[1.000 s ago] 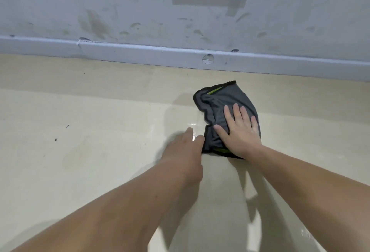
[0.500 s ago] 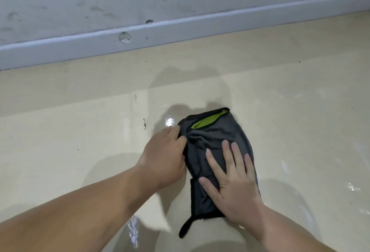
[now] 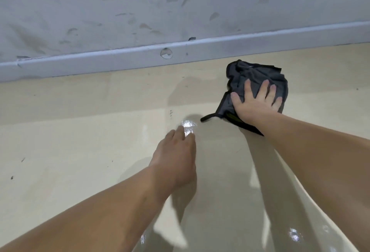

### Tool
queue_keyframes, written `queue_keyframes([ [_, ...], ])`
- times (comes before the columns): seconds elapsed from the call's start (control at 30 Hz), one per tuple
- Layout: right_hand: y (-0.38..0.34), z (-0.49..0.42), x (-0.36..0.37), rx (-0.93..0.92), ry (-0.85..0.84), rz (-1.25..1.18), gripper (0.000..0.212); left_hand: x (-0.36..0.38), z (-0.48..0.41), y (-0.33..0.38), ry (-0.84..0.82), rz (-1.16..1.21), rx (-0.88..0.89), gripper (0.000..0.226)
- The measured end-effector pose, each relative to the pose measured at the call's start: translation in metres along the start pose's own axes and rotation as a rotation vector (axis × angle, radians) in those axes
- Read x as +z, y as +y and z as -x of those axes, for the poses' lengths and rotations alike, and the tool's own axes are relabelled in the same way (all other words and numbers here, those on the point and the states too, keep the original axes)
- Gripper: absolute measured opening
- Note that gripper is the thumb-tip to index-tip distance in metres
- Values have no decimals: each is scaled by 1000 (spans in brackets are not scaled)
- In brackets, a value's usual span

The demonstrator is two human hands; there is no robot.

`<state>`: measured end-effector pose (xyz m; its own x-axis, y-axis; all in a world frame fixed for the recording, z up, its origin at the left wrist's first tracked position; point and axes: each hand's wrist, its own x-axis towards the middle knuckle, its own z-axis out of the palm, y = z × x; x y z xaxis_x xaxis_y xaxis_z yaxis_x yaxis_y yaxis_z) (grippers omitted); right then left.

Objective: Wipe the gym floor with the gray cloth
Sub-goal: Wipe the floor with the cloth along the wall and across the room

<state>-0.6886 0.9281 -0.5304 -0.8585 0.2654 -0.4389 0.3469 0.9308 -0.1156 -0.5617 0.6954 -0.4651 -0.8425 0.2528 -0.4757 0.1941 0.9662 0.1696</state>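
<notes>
Pale beige gym floor fills most of the view and meets a scuffed gray wall along a light baseboard. The gray cloth lies crumpled on the floor near the baseboard, on the right side, and a black edge strip of it trails out toward the left. The right hand presses flat on top of the cloth, with fingers straight and spread, not curled around it. The left hand is apart from the cloth and low at the floor. Its fingers are stretched forward and hold nothing; I cannot tell if it leans its weight there. A wet shine shows just in front of the left fingertips, so I judge that this part is already wiped. Dark specks lie on the left part, so much is probably left to do. No container is visible.
</notes>
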Motion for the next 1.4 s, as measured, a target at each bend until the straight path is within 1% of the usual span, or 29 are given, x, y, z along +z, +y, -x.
queue_keyframes([
  [0.1,-10,15,12,-48,58,49,76,-3,4,-4,-3,-29,-12,54],
  [0.13,-14,26,19,-108,76,66,75,-4,4,-5,22,-41,-2,50],
  [0.2,-20,59,38,-301,109,94,73,-8,3,-6,93,-16,-18,42],
  [0.23,-18,77,48,-408,108,105,72,-10,3,-2,113,8,-27,41],
  [0.3,-3,105,58,-601,76,130,71,-12,2,8,96,24,-18,45],
  [0.37,30,106,53,-695,47,126,66,-11,-3,28,86,10,48,46],
  [0.4,43,100,47,-706,40,123,64,-11,-4,37,86,-4,88,44],
  [0.47,83,83,33,-618,66,122,63,-15,-13,71,102,-90,197,45],
  [0.53,131,63,17,-430,94,94,65,-23,-27,109,142,-200,291,54],
  [0.57,160,57,9,-316,97,67,66,-24,-36,128,112,-195,314,56],
  [0.67,235,63,-7,-4,75,-16,68,-27,-62,177,-45,-122,290,60],
  [0.73,262,83,-2,118,94,-49,68,-25,-81,204,-61,-132,312,62],
  [0.8,267,113,18,184,151,-82,69,-22,-97,225,-63,-170,342,67],
  [0.87,256,150,45,192,191,-65,72,-17,-109,238,-64,-252,345,80],
  [0.97,240,193,74,76,253,-61,67,-9,-123,245,-93,-424,280,121],
  [1.03,243,198,81,23,273,-44,66,-8,-130,246,-126,-421,225,134],
  [1.1,251,185,73,-43,255,-3,65,-8,-135,246,-140,-380,212,136],
  [1.17,259,159,54,-114,185,37,65,-6,-136,243,-151,-353,229,137],
  [1.23,259,117,29,-101,123,47,66,-2,-135,238,-172,-313,230,139],
  [1.3,254,65,5,-74,118,32,68,1,-137,236,-181,-281,220,139],
  [1.4,254,-5,-30,-85,90,14,70,0,-140,241,-209,-285,200,138],
])
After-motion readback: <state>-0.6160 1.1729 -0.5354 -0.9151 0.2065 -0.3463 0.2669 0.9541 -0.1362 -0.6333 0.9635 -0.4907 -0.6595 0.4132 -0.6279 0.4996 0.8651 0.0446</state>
